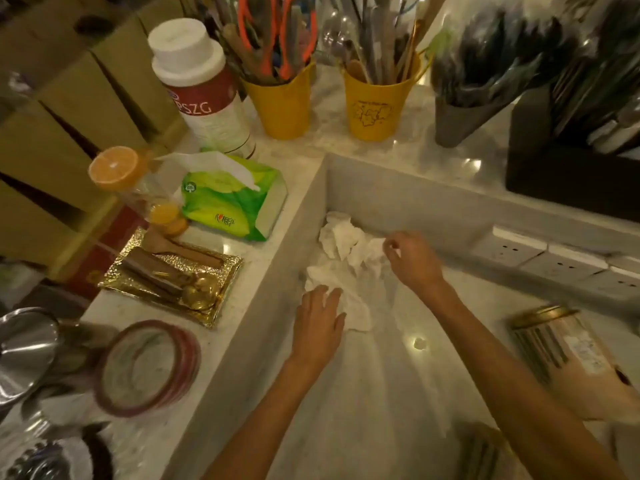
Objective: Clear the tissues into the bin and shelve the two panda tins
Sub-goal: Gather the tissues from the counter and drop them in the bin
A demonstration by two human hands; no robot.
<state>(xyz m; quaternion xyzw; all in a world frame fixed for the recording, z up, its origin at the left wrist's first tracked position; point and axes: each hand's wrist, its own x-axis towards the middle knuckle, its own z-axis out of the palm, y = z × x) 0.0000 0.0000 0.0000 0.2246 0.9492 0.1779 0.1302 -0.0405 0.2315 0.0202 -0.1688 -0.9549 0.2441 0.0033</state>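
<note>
Both hands are down on the lower marble counter [363, 393] now, going for the crumpled tissues [341, 258]. My left hand [318, 320] lies flat with the fingers spread, palm pressing on the near end of the white pile; it closes on nothing yet. My right hand [414, 259] sits at the far side of the heap, thumb and fingertips pinched together on a corner of tissue. Between the two hands the pile sprawls loose, tucked into the corner where the counter meets the raised ledge, so I judge nothing is gathered up, let alone binned, and I can see no bin from here. That's the first half of the job barely started. As for the tins: out past my right forearm, well clear of the grip, one tin [561, 351] with a gold rim lies on its side on the counter, and a second dark shape sits nearer me under that arm, too blurred to name. Neither is shelved. Up beyond my left hand, on the ledge, a green tissue pack [235, 199] has a clean sheet poking out; that one stays, I reckon. So: scoop, bin, then the tins.
</note>
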